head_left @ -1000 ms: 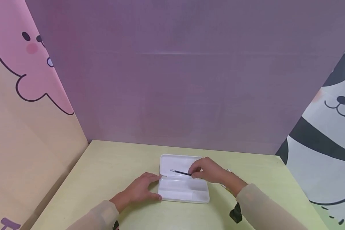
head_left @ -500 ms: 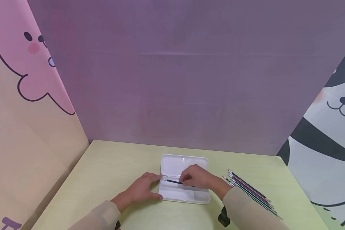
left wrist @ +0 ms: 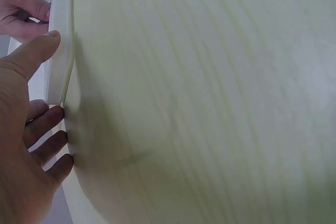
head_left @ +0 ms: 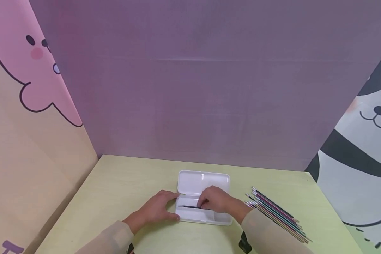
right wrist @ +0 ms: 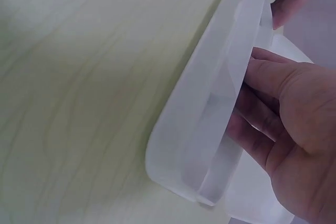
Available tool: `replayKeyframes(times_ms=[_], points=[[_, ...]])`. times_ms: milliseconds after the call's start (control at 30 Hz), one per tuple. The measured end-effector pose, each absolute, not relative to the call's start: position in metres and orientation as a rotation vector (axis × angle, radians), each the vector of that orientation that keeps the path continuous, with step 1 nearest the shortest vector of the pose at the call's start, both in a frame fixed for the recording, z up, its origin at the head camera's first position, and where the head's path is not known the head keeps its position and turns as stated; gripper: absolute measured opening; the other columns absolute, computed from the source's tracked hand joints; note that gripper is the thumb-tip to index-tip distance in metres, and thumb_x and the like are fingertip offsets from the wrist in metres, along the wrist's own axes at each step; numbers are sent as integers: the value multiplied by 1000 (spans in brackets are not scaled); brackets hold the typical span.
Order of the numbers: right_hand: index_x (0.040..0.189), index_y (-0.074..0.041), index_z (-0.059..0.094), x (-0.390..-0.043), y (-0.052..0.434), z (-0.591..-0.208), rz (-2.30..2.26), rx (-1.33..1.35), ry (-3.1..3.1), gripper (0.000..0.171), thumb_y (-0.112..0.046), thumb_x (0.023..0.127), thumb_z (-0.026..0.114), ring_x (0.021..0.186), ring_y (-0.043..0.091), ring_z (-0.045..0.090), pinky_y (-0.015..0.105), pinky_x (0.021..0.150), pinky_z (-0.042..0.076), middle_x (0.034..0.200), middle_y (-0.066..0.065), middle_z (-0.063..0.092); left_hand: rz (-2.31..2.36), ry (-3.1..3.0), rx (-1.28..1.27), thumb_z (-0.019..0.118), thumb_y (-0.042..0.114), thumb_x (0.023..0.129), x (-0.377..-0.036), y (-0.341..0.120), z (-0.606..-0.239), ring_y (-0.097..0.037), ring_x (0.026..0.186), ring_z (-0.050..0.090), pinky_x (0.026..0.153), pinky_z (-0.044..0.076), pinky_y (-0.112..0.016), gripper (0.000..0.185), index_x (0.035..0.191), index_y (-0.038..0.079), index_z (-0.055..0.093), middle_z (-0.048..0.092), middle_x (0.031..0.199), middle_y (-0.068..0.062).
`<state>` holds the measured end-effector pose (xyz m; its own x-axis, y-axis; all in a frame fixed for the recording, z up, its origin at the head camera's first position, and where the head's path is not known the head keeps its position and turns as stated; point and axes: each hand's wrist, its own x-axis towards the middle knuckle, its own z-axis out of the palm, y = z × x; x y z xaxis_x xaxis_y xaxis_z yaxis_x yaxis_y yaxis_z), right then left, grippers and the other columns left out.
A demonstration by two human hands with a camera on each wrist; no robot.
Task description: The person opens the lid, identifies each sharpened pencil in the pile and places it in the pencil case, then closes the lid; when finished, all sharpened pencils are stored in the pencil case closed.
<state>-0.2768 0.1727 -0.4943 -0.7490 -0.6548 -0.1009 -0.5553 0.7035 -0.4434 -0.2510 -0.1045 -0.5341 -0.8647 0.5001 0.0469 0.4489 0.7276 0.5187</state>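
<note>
- Our right-hand fingers are curled and pinch a dark pencil, which lies low across the near tray of the open white pencil case.
- Our right hand sits over the middle of that tray; the pencil's tip points toward our left.
- Our left hand rests flat on the tabletop, fingers relaxed and straight, with the thumb against the case's left end and holding nothing.
- The head view alone shows the pencil and the raised lid behind the tray; neither wrist view shows the pencil.
- The left wrist view shows the thumb pressed on the case's white edge, with the other hand's fingers at the top corner.
- The right wrist view shows the rounded corner of the case close up, with our fingers reaching over its rim into the tray.
- A bundle of coloured pencils lies on the tabletop to the right, well apart from the case, just beside our right sleeve.
- The tabletop is pale yellow-green with a wood grain.
- A purple panel stands behind; a pink cartoon animal is on the left wall and a panda on the right.
</note>
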Motion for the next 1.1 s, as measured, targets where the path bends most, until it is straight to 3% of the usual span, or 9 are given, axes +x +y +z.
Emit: replayKeyframes(times_ms=[533,1100], points=[[103,-11,78,-280,203,-483,-695,-1033,2634,12,-9,92,75,84,3,62,26,79,57,93,-5,74,827,2821,739,88,48,75,-252,-102,-532,-28,134,53,116,43,-47,88,147,9,56,61,145,-8],[113,-7,74,-264,328,-454,-789,-737,2828,24,-18,93,76,86,8,64,25,73,56,98,-4,73,778,2851,752,87,53,74,-253,-104,-536,-28,127,59,109,48,-46,87,145,11,59,66,139,-6]])
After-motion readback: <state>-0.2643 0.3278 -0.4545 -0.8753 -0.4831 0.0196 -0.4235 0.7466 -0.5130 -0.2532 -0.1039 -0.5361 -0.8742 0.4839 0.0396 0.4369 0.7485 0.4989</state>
